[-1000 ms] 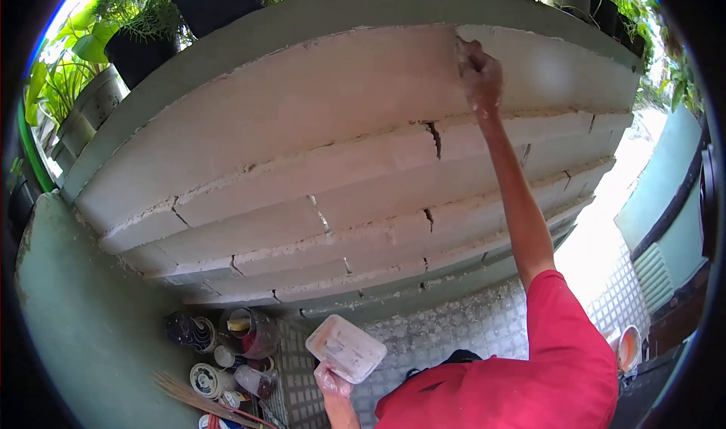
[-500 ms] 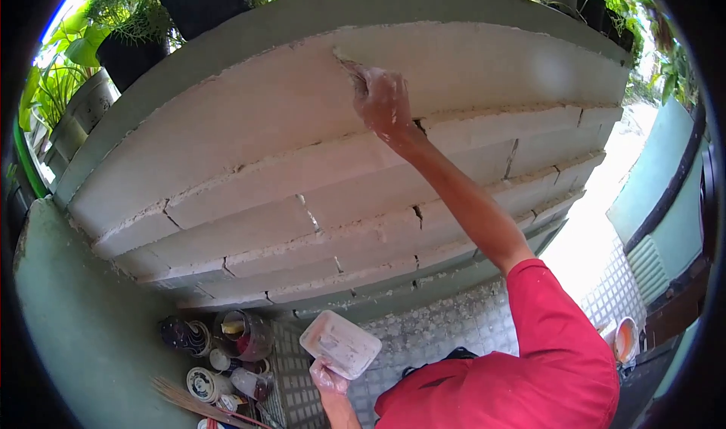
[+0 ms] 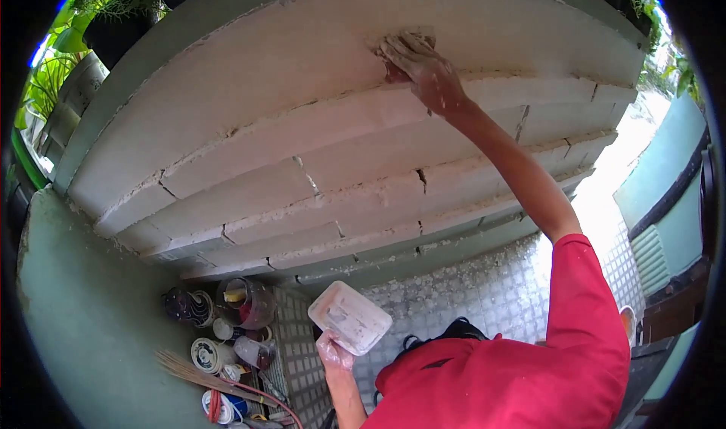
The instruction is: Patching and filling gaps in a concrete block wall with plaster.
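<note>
I have the left hand (image 3: 335, 352) grasping the tray (image 3: 377, 332), fingers (image 3: 326, 340) clamped on its near edge. The right hand (image 3: 432, 79) lies against the wall (image 3: 287, 73), near its upper edge; I can't tell what it holds.

Grey-and-white patterned tile floor (image 3: 476, 296), seen from 4 round to 7 o'clock. Pale splatter (image 3: 454, 275) on it near 5, along wall foot. Between 7 and 8, packed close: clear plastic bucket (image 3: 259, 308), round white plastic tub (image 3: 206, 355), blue-and-white round tub (image 3: 236, 407); floor under them mostly hidden. Near 4: orange-and-white round container (image 3: 627, 321), partly hidden.
</note>
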### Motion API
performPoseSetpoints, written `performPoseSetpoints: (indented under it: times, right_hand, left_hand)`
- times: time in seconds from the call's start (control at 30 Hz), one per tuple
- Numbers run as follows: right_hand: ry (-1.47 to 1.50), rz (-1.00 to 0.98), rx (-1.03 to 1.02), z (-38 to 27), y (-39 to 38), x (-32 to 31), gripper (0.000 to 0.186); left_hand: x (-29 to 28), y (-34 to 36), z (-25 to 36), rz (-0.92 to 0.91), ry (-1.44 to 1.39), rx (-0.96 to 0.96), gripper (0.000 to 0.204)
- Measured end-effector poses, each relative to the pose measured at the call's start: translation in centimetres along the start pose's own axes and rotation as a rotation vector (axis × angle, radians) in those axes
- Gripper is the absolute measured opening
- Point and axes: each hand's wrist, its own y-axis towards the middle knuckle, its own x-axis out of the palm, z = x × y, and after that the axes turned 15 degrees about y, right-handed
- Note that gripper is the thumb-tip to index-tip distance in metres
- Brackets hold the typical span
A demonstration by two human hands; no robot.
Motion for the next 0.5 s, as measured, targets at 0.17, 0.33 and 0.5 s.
performPoseSetpoints:
  times: [0.17, 0.33, 0.5]
  right_hand:
    - [0.237, 0.186, -0.188, 1.0, -4.0, 3.1, 0.038]
    - [-0.216, 0.016, -0.343, 1.6, -5.1, 0.6, 0.035]
    - [0.282, -0.27, 0.282, -1.1, -3.4, -3.1, 0.027]
  left_hand:
    - [-0.5, -0.7, 0.2, 0.039, -0.04, 0.009, 0.072]
    - [-0.2, -0.9, -0.1, 0.028, -0.033, 0.006, 0.071]
    - [0.6, -1.1, 0.3, -0.009, -0.011, -0.007, 0.07]
